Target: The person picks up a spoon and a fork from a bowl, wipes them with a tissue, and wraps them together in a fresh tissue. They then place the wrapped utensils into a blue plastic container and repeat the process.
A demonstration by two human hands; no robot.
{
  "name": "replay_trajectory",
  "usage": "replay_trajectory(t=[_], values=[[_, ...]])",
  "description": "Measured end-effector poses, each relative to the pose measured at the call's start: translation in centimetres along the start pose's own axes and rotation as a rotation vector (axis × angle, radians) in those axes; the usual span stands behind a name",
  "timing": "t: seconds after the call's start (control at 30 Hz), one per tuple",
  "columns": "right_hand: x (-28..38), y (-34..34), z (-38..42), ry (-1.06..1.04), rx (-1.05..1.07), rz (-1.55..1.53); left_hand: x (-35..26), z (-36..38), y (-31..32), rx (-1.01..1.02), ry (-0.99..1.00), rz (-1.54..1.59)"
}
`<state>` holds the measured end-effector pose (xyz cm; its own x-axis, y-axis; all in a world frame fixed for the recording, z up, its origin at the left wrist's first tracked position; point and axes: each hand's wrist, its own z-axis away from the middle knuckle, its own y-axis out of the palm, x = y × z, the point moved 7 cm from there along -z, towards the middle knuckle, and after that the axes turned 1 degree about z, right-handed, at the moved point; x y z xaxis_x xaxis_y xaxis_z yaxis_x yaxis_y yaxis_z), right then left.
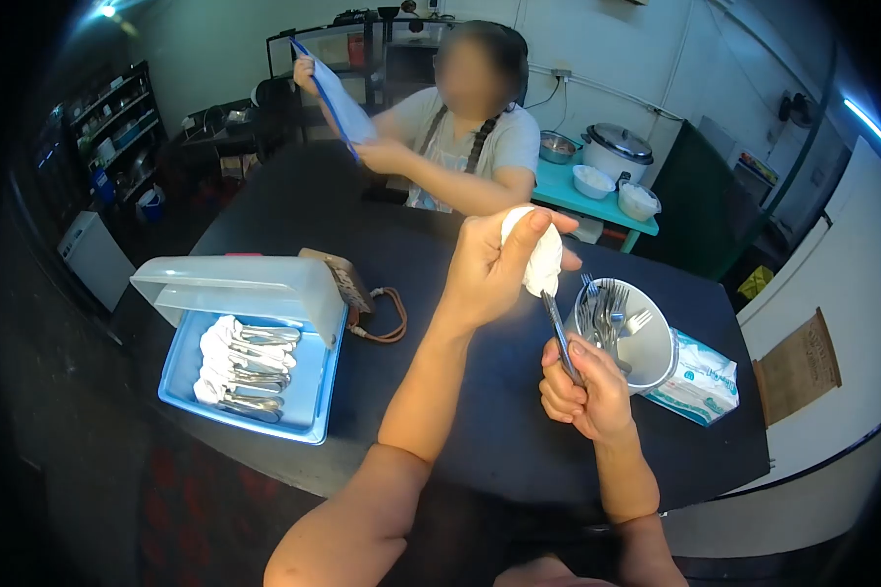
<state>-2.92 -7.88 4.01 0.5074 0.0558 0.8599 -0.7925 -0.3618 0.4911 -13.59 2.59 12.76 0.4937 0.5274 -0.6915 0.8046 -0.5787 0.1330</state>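
Bare forearms [423,401] reach up from the lower edge, the left raised higher and farther out than the right, its wrist bent so the hand tips toward the other. Left hand [491,266] pinches a folded white tissue [542,256] between thumb and fingers, some fingertips extended past it; right hand [595,389], just below, is wrapped around the handle of metal cutlery [558,331] that slants up into the tissue. The cutlery's upper end is covered, so its kind and number cannot be told. Part of the right palm is turned out of sight. Just beyond the right fingers stands a white bucket [653,342] of forks [612,301], its lower contents hidden; a tissue pack [697,377] sits beside it, partly behind its wall, near the bench's right edge. Dark bench [504,406] stretches below the left fingers to the near edge, and leftward to a blue box [313,416] holding tissue-topped cutlery [250,367]. Across from the fingers, a person [509,147] holds a clipboard [335,103], face blurred.
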Motion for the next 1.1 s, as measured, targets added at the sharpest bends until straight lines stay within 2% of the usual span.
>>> replay_trajectory(t=[0.07,0.13,0.27,0.37,0.43,0.53,0.57,0.6,0.67,0.7,0.77,0.8,0.87,0.9,0.93,1.0,1.03,1.07,1.1], values=[[-0.4,0.3,0.0,0.018,0.011,-0.021,0.2,0.0,0.3,-0.009,-0.001,0.041],[0.5,0.0,-0.2,-0.131,-0.135,0.214,-0.2,0.2,0.3,-0.018,-0.012,0.087],[0.8,-0.5,0.1,-0.196,-0.166,0.218,0.1,0.4,0.8,0.108,-0.052,0.28],[0.8,-0.1,0.0,-0.236,-0.135,0.215,-0.4,0.6,0.3,0.118,0.046,0.196],[0.7,0.4,-0.2,-0.238,-0.148,0.248,-0.2,0.6,0.5,0.3,0.016,0.133],[0.1,0.3,-0.2,-0.24,-0.135,0.26,-1.4,0.8,-0.7,0.271,0.085,0.232],[0.0,0.1,-0.1,-0.275,-0.126,0.26,-1.1,1.1,-1.3,0.314,-0.013,0.249],[0.0,0.0,-0.2,-0.309,-0.117,0.26,-1.5,1.3,-1.2,0.301,-0.013,0.245],[-0.4,0.3,-0.8,-0.301,-0.088,0.26,-4.5,2.0,-3.7,-0.196,0.387,0.137],[-0.6,0.3,-1.2,-0.299,-0.121,0.3,-5.7,2.3,-4.0,-0.2,0.388,0.134],[-1.6,0.9,-2.4,-0.27,-0.119,0.364,-10.6,5.2,-5.6,-0.595,0.621,-0.607],[-2.4,1.1,-3.5,-0.272,-0.111,0.359,-11.6,6.2,-4.7,-0.556,0.625,-0.562],[-6.5,0.7,-6.7,0.111,-0.177,0.604,-13.5,8.4,-0.9,-0.266,0.611,-0.453],[-6.1,6.9,-8.9,0.112,0.067,0.7,-14.6,9.3,1.2,-0.193,0.659,-0.429],[-6.9,9.3,-10.2,0.112,0.314,0.791,-15.3,10.1,3.0,-0.121,0.707,-0.402],[-10.0,12.7,-12.7,0.112,0.463,0.95,-14.5,11.1,5.8,0.142,0.721,-0.213],[-11.9,14.3,-14.0,-0.076,0.569,1.057,-14.7,11.7,6.3,0.143,0.723,-0.218],[-13.6,16.1,-14.7,-0.273,0.672,1.153,-15.0,12.5,7.5,0.293,0.693,-0.209],[-15.0,17.6,-15.0,-0.244,0.688,1.214,-15.1,13.5,8.8,0.443,0.655,-0.197]])
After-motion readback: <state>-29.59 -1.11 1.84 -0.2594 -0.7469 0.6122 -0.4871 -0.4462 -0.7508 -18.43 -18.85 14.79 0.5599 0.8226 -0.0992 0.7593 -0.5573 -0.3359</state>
